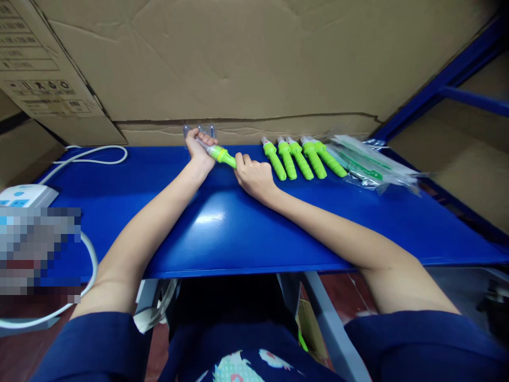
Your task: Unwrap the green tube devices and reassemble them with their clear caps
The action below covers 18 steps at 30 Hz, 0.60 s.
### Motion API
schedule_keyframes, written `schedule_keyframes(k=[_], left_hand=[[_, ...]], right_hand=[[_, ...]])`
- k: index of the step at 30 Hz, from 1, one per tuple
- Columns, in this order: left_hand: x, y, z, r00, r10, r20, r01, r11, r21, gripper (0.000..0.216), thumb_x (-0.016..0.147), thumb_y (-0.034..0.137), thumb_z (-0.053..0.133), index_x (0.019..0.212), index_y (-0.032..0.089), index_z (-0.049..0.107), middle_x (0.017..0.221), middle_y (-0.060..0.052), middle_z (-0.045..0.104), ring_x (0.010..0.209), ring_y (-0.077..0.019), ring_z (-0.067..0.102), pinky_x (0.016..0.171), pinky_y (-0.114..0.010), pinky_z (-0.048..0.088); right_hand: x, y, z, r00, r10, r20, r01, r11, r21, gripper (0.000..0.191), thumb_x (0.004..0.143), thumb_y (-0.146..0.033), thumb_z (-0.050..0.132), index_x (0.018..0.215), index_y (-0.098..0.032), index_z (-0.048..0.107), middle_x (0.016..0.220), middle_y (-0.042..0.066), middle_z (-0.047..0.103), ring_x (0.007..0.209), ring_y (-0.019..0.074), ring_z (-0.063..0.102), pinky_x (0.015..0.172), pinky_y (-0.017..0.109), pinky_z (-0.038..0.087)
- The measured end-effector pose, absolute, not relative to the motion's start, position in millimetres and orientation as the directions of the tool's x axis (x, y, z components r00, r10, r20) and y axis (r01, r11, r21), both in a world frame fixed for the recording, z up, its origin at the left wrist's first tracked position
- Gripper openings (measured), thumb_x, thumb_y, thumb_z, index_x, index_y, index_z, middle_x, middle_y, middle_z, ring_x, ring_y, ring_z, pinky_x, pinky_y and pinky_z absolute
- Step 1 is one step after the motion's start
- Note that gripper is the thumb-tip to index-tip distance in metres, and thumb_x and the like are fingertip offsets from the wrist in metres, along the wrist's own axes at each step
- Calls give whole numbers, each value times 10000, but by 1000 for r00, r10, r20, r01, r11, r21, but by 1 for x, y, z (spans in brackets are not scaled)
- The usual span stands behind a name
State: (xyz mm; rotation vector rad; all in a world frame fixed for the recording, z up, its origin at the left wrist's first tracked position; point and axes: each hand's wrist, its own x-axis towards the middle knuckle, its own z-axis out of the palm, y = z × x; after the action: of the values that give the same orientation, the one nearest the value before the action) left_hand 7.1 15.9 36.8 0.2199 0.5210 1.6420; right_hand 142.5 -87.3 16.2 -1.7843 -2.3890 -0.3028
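Observation:
Both my hands grip one green pen-shaped tool (221, 155) at the far side of the blue table (222, 228). My left hand (200, 148) is closed round its clear front end, near a clear plastic piece (199, 130) by the cardboard wall. My right hand (254, 178) is closed round the green rear end. Several more green tools (302, 158) lie in a row just to the right of my right hand.
Clear plastic bags (369, 164) with green print lie at the far right of the table. A white power strip (24, 195) and its white cable (95, 154) sit at the left. Cardboard boxes (238, 58) form a wall behind the table. A blue rack frame (449, 79) stands at the right.

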Motion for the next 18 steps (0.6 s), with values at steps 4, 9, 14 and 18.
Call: schedule_keyframes(k=[4, 9, 14, 18], left_hand=[[9, 14, 36, -155, 980, -127, -871, -75, 486, 476, 1032, 323, 446, 599, 216, 281, 462, 91, 244, 357, -59, 284, 493, -228, 348], [8, 16, 33, -139, 985, -105, -851, -64, 521, 504, 1023, 355, 485, 584, 216, 279, 454, 97, 226, 345, -54, 272, 474, -222, 334], [7, 10, 35, -124, 981, -147, -855, -31, 517, 488, 1028, 314, 444, 581, 216, 274, 435, 95, 215, 335, -54, 258, 460, -222, 314], [7, 7, 37, -108, 982, -157, -860, -13, 511, 480, 1024, 300, 446, 585, 219, 269, 429, 98, 210, 332, -56, 252, 457, -225, 306]], right_hand=[[145, -84, 16, -264, 943, 204, 964, 258, 55, 540, 1062, -183, 204, 1519, -85, 475, 1230, 257, 684, 991, 328, 723, 721, 365, 461], [145, -82, 12, -280, 946, 160, 960, 278, 39, 527, 1067, -214, 285, 1563, -79, 403, 1257, 240, 698, 1022, 321, 726, 782, 360, 512], [145, -85, 13, -309, 945, 109, 947, 316, -57, 479, 1091, -310, 343, 1494, -67, 434, 1224, 238, 717, 1061, 363, 722, 830, 389, 524], [149, -80, 12, -352, 929, 112, 906, 369, -209, 393, 1076, -314, 422, 1377, -75, 505, 1099, 211, 742, 959, 338, 720, 759, 349, 476]])
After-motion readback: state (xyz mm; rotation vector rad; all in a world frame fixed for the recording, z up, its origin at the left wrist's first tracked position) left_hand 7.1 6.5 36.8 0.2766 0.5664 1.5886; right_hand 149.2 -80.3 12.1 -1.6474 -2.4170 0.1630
